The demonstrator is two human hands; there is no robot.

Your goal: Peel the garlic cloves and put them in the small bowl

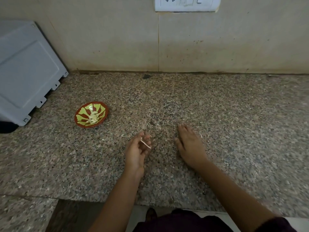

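Left hand (136, 149) pinches a pale sliver (145, 144); right hand (190, 146) lies flat on counter (234, 114).

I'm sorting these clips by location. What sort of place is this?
Most likely a home kitchen: a speckled granite counter against a tiled wall with a switch-and-socket plate, and a small bowl holding peeled garlic cloves. The left hand holds a pale sliver, probably garlic skin.

Dim, soft even light; faint shadows; wide-angle edge bending; slight motion blur.
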